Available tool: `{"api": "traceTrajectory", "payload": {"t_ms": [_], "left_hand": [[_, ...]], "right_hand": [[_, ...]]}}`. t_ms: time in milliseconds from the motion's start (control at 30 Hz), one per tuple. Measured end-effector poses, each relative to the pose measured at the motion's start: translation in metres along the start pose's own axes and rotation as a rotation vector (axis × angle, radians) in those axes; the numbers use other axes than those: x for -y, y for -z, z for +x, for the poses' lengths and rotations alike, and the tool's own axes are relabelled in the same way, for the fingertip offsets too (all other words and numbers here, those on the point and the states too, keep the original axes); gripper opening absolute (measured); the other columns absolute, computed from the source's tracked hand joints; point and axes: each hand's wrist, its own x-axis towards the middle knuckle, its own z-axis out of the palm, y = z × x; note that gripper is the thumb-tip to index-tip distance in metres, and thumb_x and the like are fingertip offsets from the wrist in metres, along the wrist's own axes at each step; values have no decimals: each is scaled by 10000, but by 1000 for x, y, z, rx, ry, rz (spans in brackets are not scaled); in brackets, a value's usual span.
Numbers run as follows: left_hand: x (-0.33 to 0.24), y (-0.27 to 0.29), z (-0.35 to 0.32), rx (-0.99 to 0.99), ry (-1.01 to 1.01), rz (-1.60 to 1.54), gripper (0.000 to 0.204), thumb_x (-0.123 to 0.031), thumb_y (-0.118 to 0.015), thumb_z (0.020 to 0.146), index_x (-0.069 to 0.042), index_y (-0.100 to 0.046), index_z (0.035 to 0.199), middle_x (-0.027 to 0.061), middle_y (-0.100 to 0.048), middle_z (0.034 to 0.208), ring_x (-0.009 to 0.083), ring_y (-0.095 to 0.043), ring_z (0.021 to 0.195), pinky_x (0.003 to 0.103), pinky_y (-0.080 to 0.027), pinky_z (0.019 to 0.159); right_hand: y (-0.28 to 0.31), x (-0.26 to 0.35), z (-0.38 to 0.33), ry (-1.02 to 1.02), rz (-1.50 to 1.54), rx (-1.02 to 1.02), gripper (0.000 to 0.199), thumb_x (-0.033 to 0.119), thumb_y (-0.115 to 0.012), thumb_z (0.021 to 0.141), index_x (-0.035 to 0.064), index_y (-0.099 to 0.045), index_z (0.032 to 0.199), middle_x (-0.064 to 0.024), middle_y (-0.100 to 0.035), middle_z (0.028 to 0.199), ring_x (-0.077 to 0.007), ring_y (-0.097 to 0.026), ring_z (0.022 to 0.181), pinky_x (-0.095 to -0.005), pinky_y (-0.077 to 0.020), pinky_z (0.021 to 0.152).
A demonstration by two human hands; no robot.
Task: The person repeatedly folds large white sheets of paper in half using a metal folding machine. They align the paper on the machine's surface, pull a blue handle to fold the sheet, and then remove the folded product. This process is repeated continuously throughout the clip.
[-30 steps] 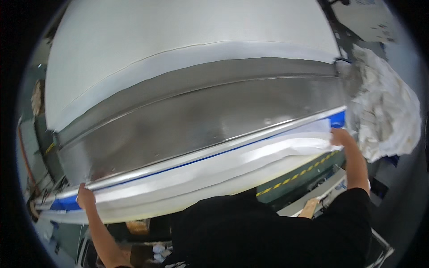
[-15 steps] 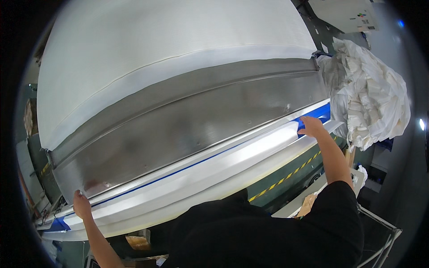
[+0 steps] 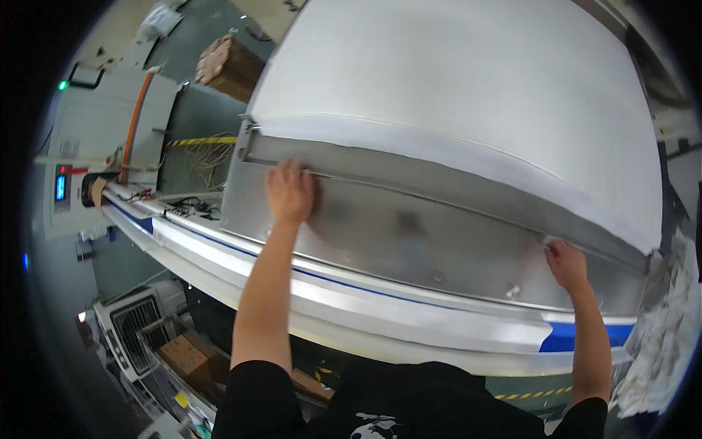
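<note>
My left hand (image 3: pixel 291 192) reaches over the grey metal panel (image 3: pixel 380 219), fingers stretched out and together at a ridge near its left end. My right hand (image 3: pixel 567 263) is closed at the panel's right part, fingertips pinched near the same ridge. Whatever it may hold is too small to tell. White fabric (image 3: pixel 468 80) covers the large surface beyond, its loose edge lying along the panel's far side. On the near side runs a long white rail (image 3: pixel 409 307) with a thin blue line and blue ends.
A crumpled white cloth heap (image 3: pixel 662 329) hangs at the right end. At the left stand a white cabinet (image 3: pixel 99 121) with a small display and a cardboard box (image 3: pixel 230 66). Cables (image 3: pixel 208 157) lie beside the panel. Below left, another carton (image 3: pixel 184 356) sits in a bin.
The view has swung to the left. Both hands have left the white rail and moved farther away onto the metal panel, now closer together.
</note>
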Motion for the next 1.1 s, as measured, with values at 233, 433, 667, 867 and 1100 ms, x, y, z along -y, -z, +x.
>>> {"api": "traceTrajectory", "payload": {"t_ms": [233, 433, 667, 867, 1100], "left_hand": [[0, -21, -2, -52, 135, -223, 343, -230, -538, 865, -52, -541, 1158, 125, -542, 1206, 305, -480, 1176, 466, -301, 1054], [8, -23, -1, -8, 201, -324, 349, -221, -527, 868, -47, -539, 1171, 128, -534, 1220, 304, -468, 1195, 470, -283, 1068], [17, -27, -5, 38, 228, -368, 354, -224, -521, 874, -49, -537, 1181, 129, -521, 1236, 313, -452, 1209, 479, -266, 1077], [21, -27, -3, 40, 218, -390, 360, -202, -538, 862, -53, -531, 1189, 132, -521, 1235, 311, -458, 1190, 481, -279, 1055], [69, -32, 64, -234, 183, -303, 445, -138, -537, 833, -64, -484, 1269, 144, -498, 1271, 322, -476, 1146, 455, -323, 986]], "right_hand": [[6, 271, 186, 527, 204, -85, 172, 226, -575, 867, 69, -601, 931, -96, -623, 831, -289, -603, 754, -386, -475, 670], [-7, 447, 305, 683, 402, -84, 208, 262, -579, 812, 75, -609, 899, -121, -642, 859, -319, -613, 800, -420, -485, 710], [-26, 511, 358, 630, 394, -64, 177, 224, -606, 801, 57, -654, 837, -70, -676, 786, -211, -630, 712, -333, -492, 669], [-24, 518, 358, 508, 365, -60, 130, 220, -576, 762, 123, -660, 783, -60, -674, 824, -271, -633, 793, -396, -506, 714], [-24, 514, 363, 471, 284, -116, 139, 252, -562, 769, 159, -661, 802, -34, -677, 806, -255, -635, 795, -387, -506, 700]]}}
